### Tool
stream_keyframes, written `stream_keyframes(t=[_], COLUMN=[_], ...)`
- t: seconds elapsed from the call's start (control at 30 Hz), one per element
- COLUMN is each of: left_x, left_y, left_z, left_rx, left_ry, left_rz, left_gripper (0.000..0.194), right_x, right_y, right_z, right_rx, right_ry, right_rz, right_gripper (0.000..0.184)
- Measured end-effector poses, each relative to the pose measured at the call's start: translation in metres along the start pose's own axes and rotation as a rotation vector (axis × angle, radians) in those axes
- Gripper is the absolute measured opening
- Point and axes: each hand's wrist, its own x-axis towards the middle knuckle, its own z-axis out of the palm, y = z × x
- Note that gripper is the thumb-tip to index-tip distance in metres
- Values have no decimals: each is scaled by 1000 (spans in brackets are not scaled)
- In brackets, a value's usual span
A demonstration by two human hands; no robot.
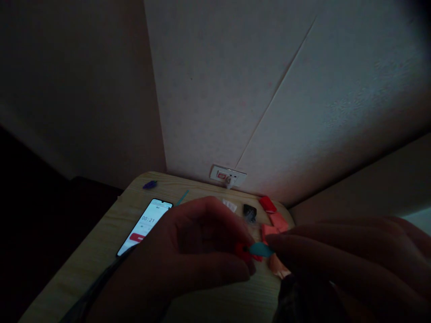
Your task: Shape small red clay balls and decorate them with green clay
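Observation:
My left hand (198, 251) pinches a small red piece (243, 252) between thumb and fingers, with a dark spot on its right side. Fingers cover most of it, so its kind cannot be made out. From the right, my right hand (346, 251) grips a teal leaf-shaped piece (261, 249) at its fingertips. The tip of the teal piece meets the red piece, or sits just in front of it; I cannot tell which. Both hands hover over the wooden table (84, 251). Behind them lie folded red and orange pieces (279, 221).
A phone (148, 220) showing a timer lies at left, partly behind my left wrist. Farther back are a purple item (150, 184), a thin teal strip (182, 197), a white packet (229, 205) and a black object (249, 212). A wall socket (228, 175) holds a plug.

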Motion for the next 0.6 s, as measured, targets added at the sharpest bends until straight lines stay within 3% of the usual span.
stream_keyframes(t=[0.13, 0.6], left_x=[1, 0], left_y=[-2, -1], left_z=[-3, -2], left_rx=[-20, -14], left_ry=[-42, -31], left_rz=[17, -6], left_gripper=[13, 13], right_x=[0, -1], right_y=[1, 1], right_z=[1, 3], right_rx=[2, 2], right_ry=[14, 34], right_rz=[-8, -5], right_gripper=[29, 28])
